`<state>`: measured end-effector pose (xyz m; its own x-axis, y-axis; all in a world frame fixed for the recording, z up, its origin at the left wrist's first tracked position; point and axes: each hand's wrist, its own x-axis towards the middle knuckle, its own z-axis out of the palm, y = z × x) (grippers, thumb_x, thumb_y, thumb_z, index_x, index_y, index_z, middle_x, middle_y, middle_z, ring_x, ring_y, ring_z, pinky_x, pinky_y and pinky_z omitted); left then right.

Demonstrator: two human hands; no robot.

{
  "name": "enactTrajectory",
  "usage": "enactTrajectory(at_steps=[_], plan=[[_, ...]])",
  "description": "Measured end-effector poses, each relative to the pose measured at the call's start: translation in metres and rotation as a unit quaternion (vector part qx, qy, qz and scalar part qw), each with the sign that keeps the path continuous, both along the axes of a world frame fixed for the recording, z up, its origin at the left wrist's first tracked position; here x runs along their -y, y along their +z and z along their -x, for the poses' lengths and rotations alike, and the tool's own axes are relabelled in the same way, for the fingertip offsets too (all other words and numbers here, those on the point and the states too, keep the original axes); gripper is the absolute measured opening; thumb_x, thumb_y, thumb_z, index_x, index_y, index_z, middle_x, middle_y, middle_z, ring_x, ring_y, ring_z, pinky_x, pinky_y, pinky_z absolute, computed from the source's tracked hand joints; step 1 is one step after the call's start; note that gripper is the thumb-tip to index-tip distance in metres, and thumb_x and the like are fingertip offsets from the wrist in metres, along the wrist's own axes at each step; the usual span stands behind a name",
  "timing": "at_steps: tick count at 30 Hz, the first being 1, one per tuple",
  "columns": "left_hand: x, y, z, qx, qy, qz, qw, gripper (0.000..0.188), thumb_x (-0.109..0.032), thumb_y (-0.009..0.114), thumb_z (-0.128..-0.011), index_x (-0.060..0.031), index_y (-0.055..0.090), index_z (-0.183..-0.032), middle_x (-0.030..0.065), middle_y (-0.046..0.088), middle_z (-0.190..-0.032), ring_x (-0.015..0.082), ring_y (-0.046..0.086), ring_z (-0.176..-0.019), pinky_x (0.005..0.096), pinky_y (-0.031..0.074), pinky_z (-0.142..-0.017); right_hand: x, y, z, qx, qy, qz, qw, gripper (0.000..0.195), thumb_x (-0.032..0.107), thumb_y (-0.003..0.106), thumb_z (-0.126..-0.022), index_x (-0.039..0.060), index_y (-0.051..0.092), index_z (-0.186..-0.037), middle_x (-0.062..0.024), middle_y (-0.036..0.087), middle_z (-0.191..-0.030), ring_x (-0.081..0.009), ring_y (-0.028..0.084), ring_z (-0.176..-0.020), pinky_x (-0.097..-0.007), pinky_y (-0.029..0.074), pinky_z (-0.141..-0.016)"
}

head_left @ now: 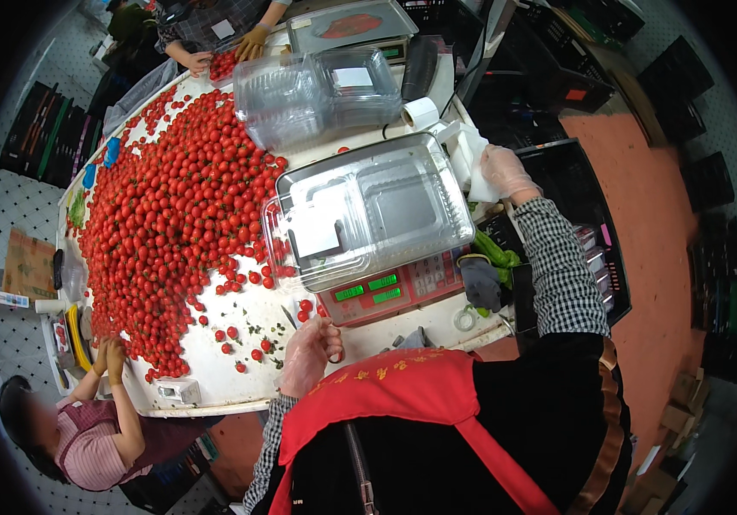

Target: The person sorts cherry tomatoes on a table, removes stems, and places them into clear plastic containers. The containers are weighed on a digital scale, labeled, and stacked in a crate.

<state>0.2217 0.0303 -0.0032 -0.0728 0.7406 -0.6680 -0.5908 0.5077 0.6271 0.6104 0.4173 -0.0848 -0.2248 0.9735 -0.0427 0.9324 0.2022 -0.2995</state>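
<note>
My right hand [507,170], in a clear plastic glove, grips white, paper-like sheets [468,151] right of the scale. My left hand [309,357], gloved alike, is curled near the front of the scale. A thin blade and a dark loop show at it, apparently small scissors [288,317], mostly hidden by the fingers. An opened clear plastic clamshell box [400,206] lies on the metal tray [407,148] of a red digital scale [342,314]. One half of the box holds a white sheet [314,239]. Loose cherry tomatoes [304,310] lie beside my left hand.
A big heap of cherry tomatoes [175,199] covers the white table [214,386]. Stacked clear boxes [291,96], a paper roll [421,114] and another scale [352,26] stand beyond. Green peppers [496,251] and a grey glove [481,283] lie right. Two co-workers handle tomatoes.
</note>
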Motion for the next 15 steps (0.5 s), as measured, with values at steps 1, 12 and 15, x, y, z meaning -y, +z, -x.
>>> enactTrajectory(at_steps=[1, 12, 15], plan=[[0.002, -0.001, 0.000, 0.003, 0.007, 0.000, 1.000, 0.026, -0.026, 0.060, -0.107, -0.0015, 0.061, -0.112, 0.0076, 0.065, -0.093, 0.0178, 0.064, -0.080, 0.0308, 0.055, -0.075, -0.001, 0.004, 0.001, -0.022, 0.004, 0.009, 1.000, 0.024, 0.014, 0.057, -0.098, -0.0006, 0.071, -0.111, -0.0263, 0.072, -0.114, -0.0444, 0.070, -0.107, -0.0506, 0.055, -0.096], [0.003, 0.000, -0.003, 0.010, -0.018, -0.008, 1.000, 0.024, -0.026, 0.060, -0.108, -0.0029, 0.060, -0.115, 0.0102, 0.068, -0.094, 0.0183, 0.065, -0.078, 0.0320, 0.054, -0.071, 0.000, 0.010, 0.002, -0.144, -0.040, 0.055, 0.987, 0.016, 0.012, 0.062, -0.090, 0.0020, 0.070, -0.101, -0.0250, 0.072, -0.102, -0.0417, 0.070, -0.094, -0.0444, 0.054, -0.088], [-0.003, 0.016, -0.011, -0.056, -0.036, 0.017, 0.998, 0.025, -0.026, 0.060, -0.108, -0.0019, 0.061, -0.116, 0.0101, 0.069, -0.095, 0.0179, 0.066, -0.080, 0.0310, 0.054, -0.074, 0.022, 0.030, -0.004, -0.248, -0.073, 0.031, 0.965, 0.009, 0.007, 0.061, -0.091, -0.0009, 0.065, -0.093, -0.0141, 0.064, -0.081, -0.0225, 0.060, -0.077, -0.0354, 0.050, -0.074]])
